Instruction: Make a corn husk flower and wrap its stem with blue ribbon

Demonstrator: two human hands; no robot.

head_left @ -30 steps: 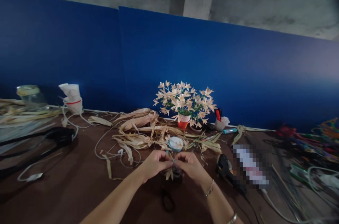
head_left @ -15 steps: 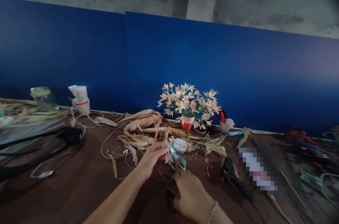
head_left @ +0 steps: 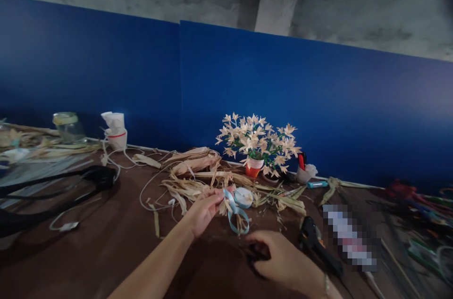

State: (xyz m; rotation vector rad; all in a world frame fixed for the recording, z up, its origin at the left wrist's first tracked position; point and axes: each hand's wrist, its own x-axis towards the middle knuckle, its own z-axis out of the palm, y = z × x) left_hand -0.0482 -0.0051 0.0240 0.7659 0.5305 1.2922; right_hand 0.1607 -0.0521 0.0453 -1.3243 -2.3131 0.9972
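My left hand (head_left: pixel 204 209) pinches a light blue ribbon (head_left: pixel 233 230) together with a small pale dried-husk flower (head_left: pixel 223 207). A loop of the ribbon hangs down to the right of the fingertips. Behind it lies a ribbon roll (head_left: pixel 244 198) with a pale face. My right hand (head_left: pixel 283 259) is lower and to the right, apart from the ribbon. Its fingers curl around dark scissors (head_left: pixel 257 261), which are blurred and hard to see against the brown table.
A pile of dried husks (head_left: pixel 194 163) lies beyond the hands. Behind stands a red-and-white cup (head_left: pixel 253 168) of husk flowers (head_left: pixel 253 136). A black glue gun (head_left: pixel 316 245) rests at right, a black strap-like object (head_left: pixel 101 176) at left. A glass jar (head_left: pixel 69 128) and white cords lie farther left.
My right hand has drawn back from the ribbon, down and to the right, with the scissors. My left hand keeps its pinch, and the ribbon loop now hangs in plain sight.
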